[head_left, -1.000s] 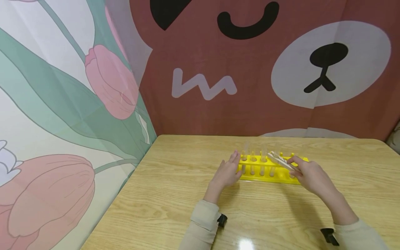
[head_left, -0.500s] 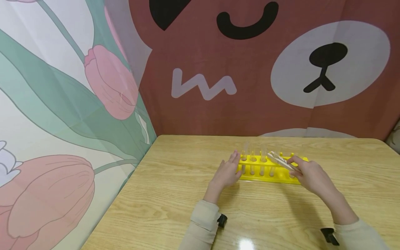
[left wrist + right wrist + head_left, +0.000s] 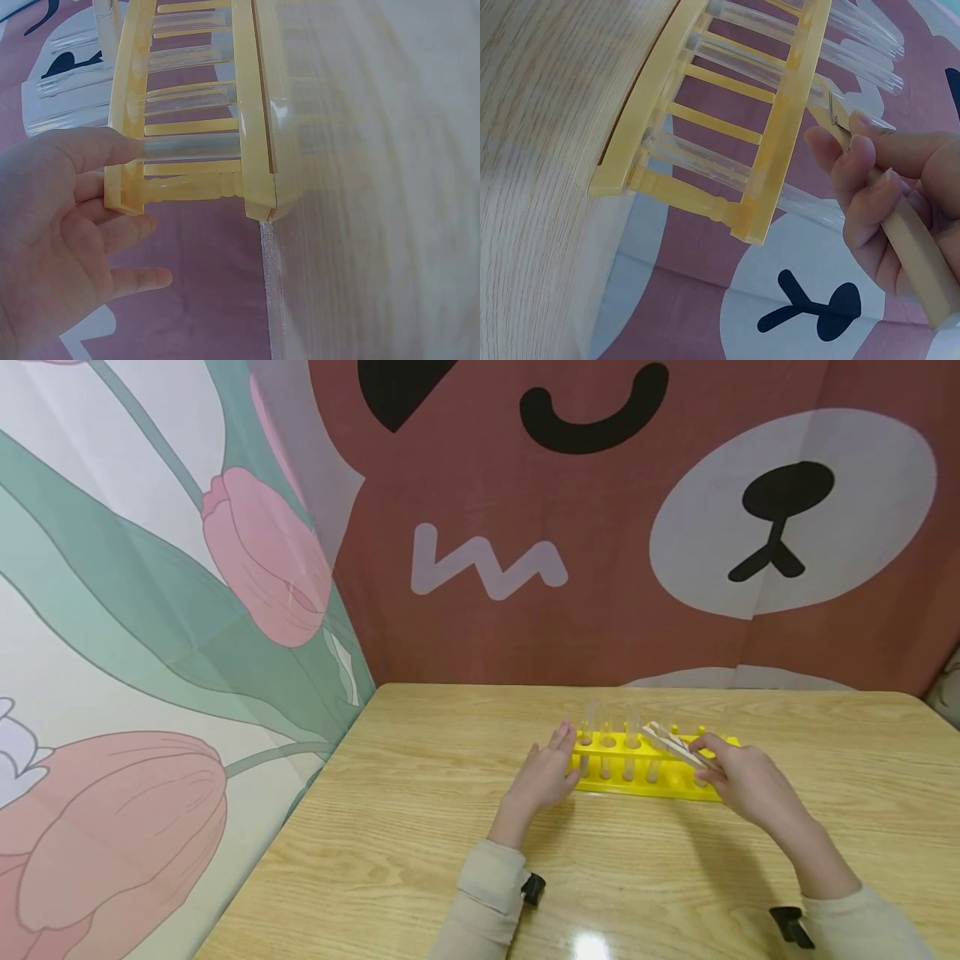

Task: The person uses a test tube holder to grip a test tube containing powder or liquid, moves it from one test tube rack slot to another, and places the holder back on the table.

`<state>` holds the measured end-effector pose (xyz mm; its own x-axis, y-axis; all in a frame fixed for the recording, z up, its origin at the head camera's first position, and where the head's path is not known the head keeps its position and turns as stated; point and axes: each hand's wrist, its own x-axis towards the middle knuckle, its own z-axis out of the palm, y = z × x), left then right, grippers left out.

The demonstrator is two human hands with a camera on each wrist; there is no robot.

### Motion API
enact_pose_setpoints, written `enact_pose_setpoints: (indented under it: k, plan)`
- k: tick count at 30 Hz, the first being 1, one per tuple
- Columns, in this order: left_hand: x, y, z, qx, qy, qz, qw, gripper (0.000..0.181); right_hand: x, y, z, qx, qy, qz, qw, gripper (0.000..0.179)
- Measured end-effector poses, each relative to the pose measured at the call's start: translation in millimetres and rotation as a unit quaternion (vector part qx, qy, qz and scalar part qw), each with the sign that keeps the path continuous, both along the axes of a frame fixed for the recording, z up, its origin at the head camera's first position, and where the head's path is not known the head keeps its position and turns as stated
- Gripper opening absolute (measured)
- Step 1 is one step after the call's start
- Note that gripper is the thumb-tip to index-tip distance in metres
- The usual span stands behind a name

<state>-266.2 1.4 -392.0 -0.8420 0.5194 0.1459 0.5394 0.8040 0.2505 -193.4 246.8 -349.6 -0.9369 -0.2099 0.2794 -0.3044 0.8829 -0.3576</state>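
A yellow test tube rack stands on the table with several clear glass test tubes upright in it. At its left end my left hand grips the upper plate, thumb on the near side and fingers around the end, as the left wrist view shows. My right hand holds a wooden test tube clamp with a wire spring, thumb and fingers curled round its handle. The clamp slants up to the left, its tip overlapping a tube just above the rack's upper plate.
The light wood table reaches back to a hanging cloth with a bear's face. Along the left side hangs another cloth with tulips. One tube stands apart near the rack's right end.
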Motion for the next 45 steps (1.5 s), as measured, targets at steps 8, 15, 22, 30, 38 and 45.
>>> enact_pose_setpoints:
  k: [8,15,22,30,38,45]
  plan:
    - [0.7,0.0,0.5,-0.001,-0.002,0.001,1.0,0.062,0.0,0.1,0.0,-0.002,0.001,0.003,1.0,0.031]
    - [0.8,0.2,0.8,-0.002,0.001,-0.001,1.0,0.061,0.7,-1.4,1.9,-0.003,-0.005,-0.002,1.0,0.03]
    - [0.1,0.3,0.5,-0.001,0.001,-0.002,1.0,0.061,0.6,-1.2,1.3,-0.004,-0.004,-0.001,1.0,0.029]
    - [0.0,0.7,0.3,-0.006,-0.002,0.002,1.0,0.062,0.3,-0.3,0.7,-0.004,0.002,0.0,1.0,0.03]
    - [-0.2,0.8,0.5,-0.005,-0.002,0.001,1.0,0.062,1.9,-0.8,0.1,-0.004,0.009,0.0,1.0,0.031]
    - [-0.2,0.7,0.2,-0.006,-0.004,0.002,1.0,0.062,1.4,-0.1,0.0,-0.001,0.013,0.001,0.9999,0.031]
